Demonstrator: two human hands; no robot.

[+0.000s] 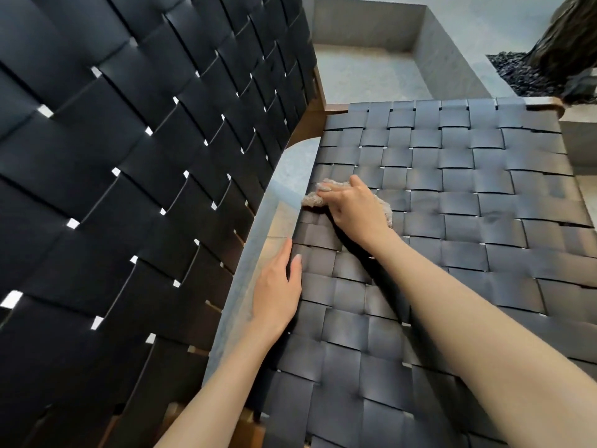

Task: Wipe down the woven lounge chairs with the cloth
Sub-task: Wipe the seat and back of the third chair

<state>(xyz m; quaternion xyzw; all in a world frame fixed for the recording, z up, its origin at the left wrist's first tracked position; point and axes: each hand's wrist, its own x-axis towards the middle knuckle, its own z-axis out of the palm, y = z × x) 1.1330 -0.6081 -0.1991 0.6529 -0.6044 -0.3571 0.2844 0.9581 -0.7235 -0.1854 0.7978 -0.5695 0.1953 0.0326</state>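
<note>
A lounge chair of black woven straps fills the view: its seat (452, 221) spreads to the right and its backrest (129, 156) rises on the left. A bunched beige cloth (311, 199) lies on the seat near its back edge. My right hand (352, 206) presses down on the cloth, fingers curled over it, and most of the cloth is hidden under the palm. My left hand (277, 292) rests flat on the seat's back edge, fingers straight, thumb on the straps.
A wooden frame (310, 121) joins the seat and backrest. Grey stone floor (365, 72) and a low grey wall (449, 56) lie beyond. A bed of black pebbles (520, 72) and a dark plant (568, 43) sit at the top right.
</note>
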